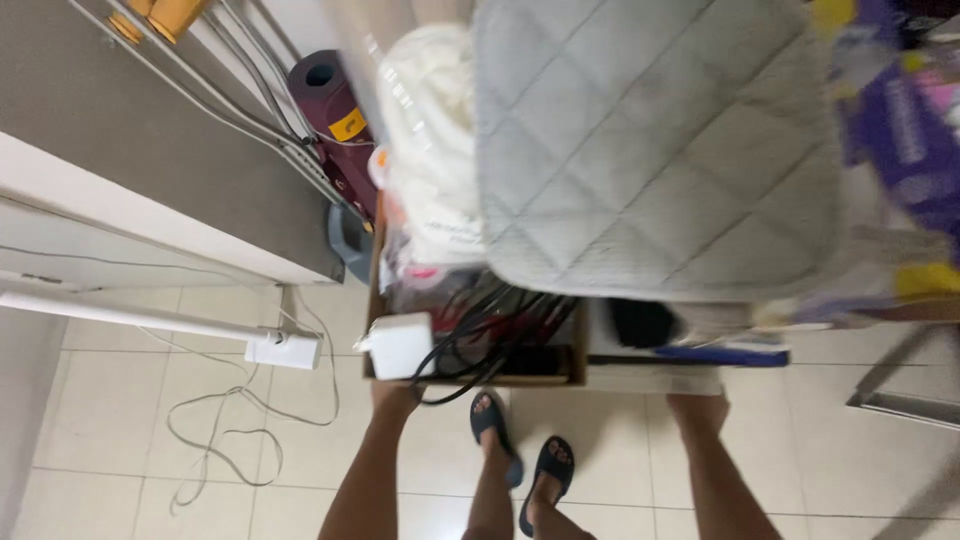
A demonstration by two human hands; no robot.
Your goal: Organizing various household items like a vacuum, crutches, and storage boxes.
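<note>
I carry a brown cardboard box [540, 378] at waist height. It is stuffed with black cables [480, 335], a white power adapter [400, 345] and white plastic bags [430, 150]. A large grey quilted cushion [650, 140] lies on top. My left hand [393, 397] grips the box's near left corner from below, fingers hidden. My right hand [697, 405] holds under a white flat box [650, 378] beside the cardboard one, below a blue-edged item [720, 355]. My feet in dark sandals [520, 450] stand on the tiles beneath.
The floor is of white tiles [120, 420], with a loose white cable [230, 440] on it and a white pole ending in a block [285, 350]. A maroon rolled mat [335, 110] and metal rods [250, 110] lean at the left. A metal frame [900, 400] stands at right.
</note>
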